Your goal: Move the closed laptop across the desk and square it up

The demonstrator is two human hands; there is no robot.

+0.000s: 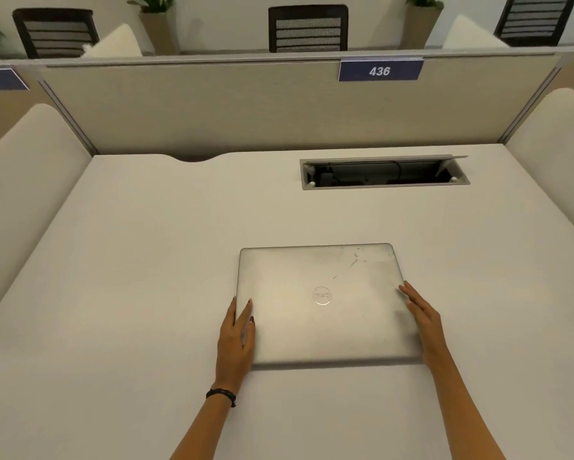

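Observation:
A closed silver laptop point(322, 303) lies flat on the white desk point(146, 260), slightly right of centre, its round logo facing up. My left hand point(236, 340) rests flat against the laptop's left edge, fingers stretched forward, thumb on the lid. A dark bracelet sits on that wrist. My right hand point(423, 318) lies along the laptop's right edge with fingers straight and pressed to the side. Both hands flank the laptop; neither curls around it.
An open cable hatch point(383, 172) is sunk into the desk at the back right. A beige partition point(246, 104) with a blue "436" label point(380, 70) closes the far side. Rounded side panels point(23, 180) stand left and right. Chairs and plants are behind.

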